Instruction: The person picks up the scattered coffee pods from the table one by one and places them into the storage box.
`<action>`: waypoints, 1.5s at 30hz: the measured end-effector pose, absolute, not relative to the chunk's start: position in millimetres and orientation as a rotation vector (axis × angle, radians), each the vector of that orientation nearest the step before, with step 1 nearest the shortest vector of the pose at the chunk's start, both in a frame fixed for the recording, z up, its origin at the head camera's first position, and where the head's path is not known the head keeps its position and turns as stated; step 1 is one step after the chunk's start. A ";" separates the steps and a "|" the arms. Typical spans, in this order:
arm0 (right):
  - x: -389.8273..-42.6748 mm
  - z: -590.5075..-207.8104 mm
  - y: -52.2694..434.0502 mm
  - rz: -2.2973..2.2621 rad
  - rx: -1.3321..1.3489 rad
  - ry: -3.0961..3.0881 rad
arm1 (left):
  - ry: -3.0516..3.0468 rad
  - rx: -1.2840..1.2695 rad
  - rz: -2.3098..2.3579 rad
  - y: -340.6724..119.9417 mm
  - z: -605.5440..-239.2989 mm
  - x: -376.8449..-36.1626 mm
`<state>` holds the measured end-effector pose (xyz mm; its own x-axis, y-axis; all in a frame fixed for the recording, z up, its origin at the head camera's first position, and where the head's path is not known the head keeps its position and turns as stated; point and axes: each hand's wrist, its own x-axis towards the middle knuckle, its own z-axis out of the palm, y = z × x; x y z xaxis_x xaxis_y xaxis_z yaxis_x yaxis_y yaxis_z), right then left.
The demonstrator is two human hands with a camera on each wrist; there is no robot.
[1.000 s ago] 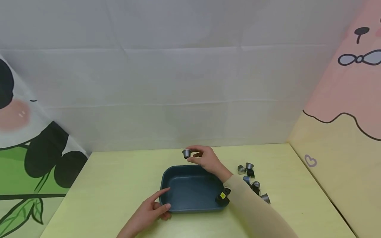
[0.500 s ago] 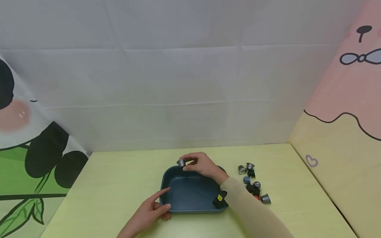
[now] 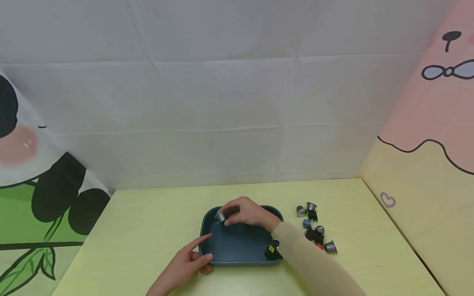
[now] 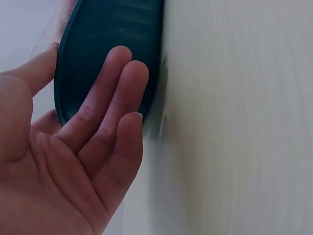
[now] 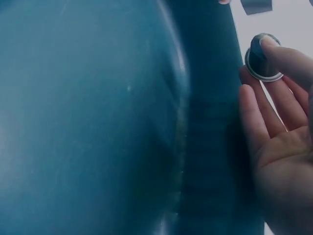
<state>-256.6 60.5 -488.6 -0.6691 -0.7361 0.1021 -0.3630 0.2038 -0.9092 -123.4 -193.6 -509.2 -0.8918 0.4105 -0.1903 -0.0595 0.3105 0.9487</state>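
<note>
In the head view, my right hand (image 3: 249, 213) pinches a silvery-grey coffee capsule (image 3: 221, 216) between thumb and fingertips, over the far left corner of a dark blue-green tray (image 3: 242, 262). The right wrist view has the thumb against the side of the capsule (image 5: 264, 58) and a finger by its rim. My left hand (image 3: 187, 261) holds the tray at its near left corner. Thumb on the rim, it lays its other fingers along the outer wall, as the left wrist view shows. Part of the tray is hidden behind the right hand and wrist.
Right of the tray, several loose coffee capsules lie scattered: a grey one (image 3: 331, 247), a blue one (image 3: 307, 223), a red one (image 3: 319, 246), plus dark ones. A black wrist device (image 3: 273, 249) sits over the tray's right end. A white cloth wall (image 3: 237, 102) closes the back.
My right hand has brought the capsule from above and behind the tray's back rim down and toward me, over the tray's inside. The left hand has kept its place at the corner.
</note>
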 end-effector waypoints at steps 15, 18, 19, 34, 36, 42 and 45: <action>-252.9 -498.6 50.3 -1.206 -1.028 2.240 | 2.167 0.345 1.626 -193.6 -509.6 -123.8; -252.9 -501.1 48.3 -1.155 -1.030 2.281 | 2.165 0.344 1.630 -193.7 -509.3 -123.3; -252.8 -501.5 47.6 -1.138 -1.031 2.293 | 2.161 0.343 1.636 -193.6 -509.2 -123.0; -253.4 -507.2 41.8 -0.945 -1.112 2.415 | 2.174 0.333 1.627 -194.2 -509.1 -121.5; -254.0 -509.0 41.0 -0.938 -1.119 2.418 | 2.174 0.327 1.626 -194.2 -508.6 -121.3; -254.3 -510.4 40.8 -0.933 -1.115 2.413 | 2.179 0.329 1.621 -192.6 -506.7 -121.7; -254.1 -509.6 41.0 -0.950 -1.113 2.397 | 2.179 0.331 1.621 -192.6 -507.0 -121.9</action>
